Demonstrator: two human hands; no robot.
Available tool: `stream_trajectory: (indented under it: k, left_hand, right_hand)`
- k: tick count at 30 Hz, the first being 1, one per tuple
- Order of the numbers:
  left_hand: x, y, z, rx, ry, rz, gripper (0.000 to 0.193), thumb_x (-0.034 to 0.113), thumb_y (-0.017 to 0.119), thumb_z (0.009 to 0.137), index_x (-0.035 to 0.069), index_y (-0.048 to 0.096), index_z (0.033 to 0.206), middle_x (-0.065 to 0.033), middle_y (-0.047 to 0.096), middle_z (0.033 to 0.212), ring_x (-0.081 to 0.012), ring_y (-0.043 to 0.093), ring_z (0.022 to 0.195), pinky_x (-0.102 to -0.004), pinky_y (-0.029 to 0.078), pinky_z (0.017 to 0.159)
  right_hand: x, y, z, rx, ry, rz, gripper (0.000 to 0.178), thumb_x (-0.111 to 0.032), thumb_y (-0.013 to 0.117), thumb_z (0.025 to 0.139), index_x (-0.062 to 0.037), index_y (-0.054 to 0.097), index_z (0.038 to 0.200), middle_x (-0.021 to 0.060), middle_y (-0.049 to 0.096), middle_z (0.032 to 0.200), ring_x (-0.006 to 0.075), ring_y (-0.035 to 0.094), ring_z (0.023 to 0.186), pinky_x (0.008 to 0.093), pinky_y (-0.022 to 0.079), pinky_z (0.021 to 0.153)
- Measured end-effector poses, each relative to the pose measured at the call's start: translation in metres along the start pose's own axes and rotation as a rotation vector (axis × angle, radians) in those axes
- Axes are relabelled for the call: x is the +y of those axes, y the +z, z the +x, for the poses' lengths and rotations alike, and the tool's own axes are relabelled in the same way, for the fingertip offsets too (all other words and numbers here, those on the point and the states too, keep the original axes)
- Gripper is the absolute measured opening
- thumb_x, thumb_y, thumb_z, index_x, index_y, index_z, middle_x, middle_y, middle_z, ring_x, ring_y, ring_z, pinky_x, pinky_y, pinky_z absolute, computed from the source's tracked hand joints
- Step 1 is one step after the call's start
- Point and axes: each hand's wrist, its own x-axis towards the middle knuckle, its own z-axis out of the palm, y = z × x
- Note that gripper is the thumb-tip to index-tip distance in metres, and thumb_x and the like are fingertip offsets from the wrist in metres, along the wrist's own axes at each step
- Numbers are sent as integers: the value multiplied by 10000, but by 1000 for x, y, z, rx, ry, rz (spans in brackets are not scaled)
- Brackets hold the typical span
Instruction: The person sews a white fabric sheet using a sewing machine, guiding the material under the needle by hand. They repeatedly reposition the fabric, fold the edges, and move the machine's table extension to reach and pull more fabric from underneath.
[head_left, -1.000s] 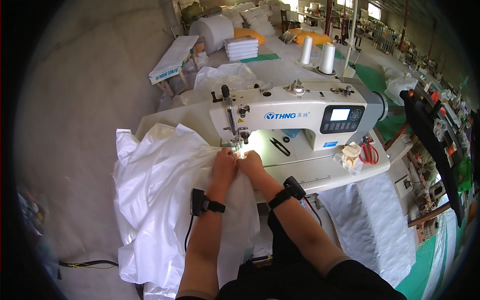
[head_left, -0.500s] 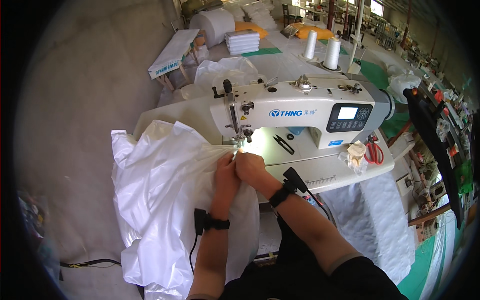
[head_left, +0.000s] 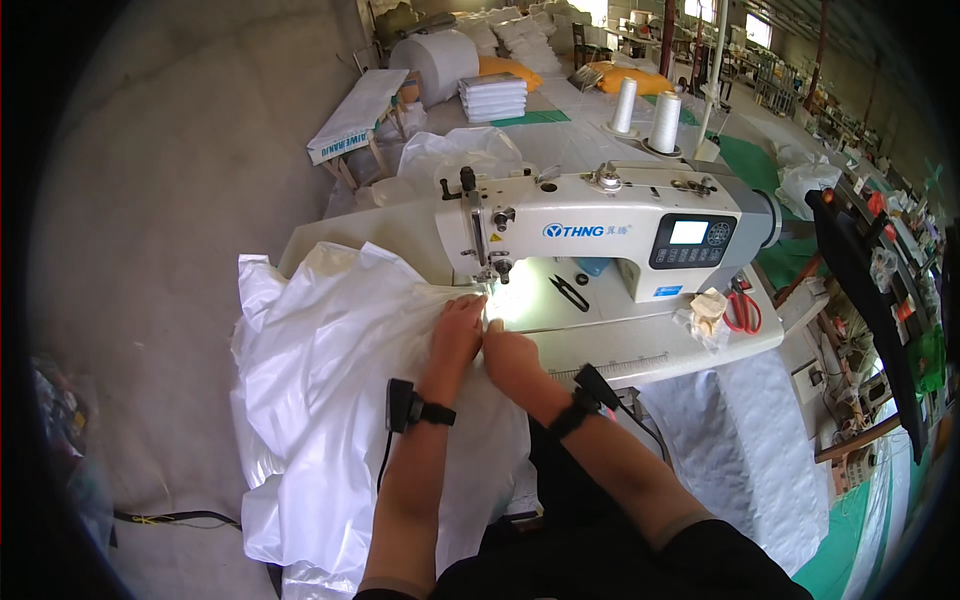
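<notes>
Your left hand is lying on white plastic, right hand sitting near; whether either's fingers are clamping, I can't tell.

Blown-out glow under the sewing machine just past the right hand, shiny glare on the white plastic left of it, windows way beyond look bright, edges warp into black.

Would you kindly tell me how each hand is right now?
Left hand: on the white plastic sheet; grip cannot be told.
Right hand: fingers curled beside the sheet's edge; any hold is hidden.
</notes>
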Motion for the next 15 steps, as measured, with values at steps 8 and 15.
stream_trajectory:
  k: [8, 15]
  left_hand:
    - [-12, 12, -8, -33, 94, 165, 338, 19, 506, 774, 59, 642, 1081, -123, 575, 1169, -312, 502, 1088, -383, 399, 958]
    - [-8, 4, -15, -22, 78, 95, 291, 36, 528, 801, 67, 652, 1062, -147, 574, 1181, -324, 523, 1086, -382, 414, 946]
  right_hand:
    - [7, -53, -71, -316, -203, -50, 182, -138, 552, 803, -4, 518, 921, 111, 655, 715, 310, 658, 614, 408, 522, 557]
    - [20, -9, 9, 150, 66, 120, 229, -239, 532, 856, -28, 526, 943, 121, 642, 724, 335, 642, 669, 432, 512, 634]
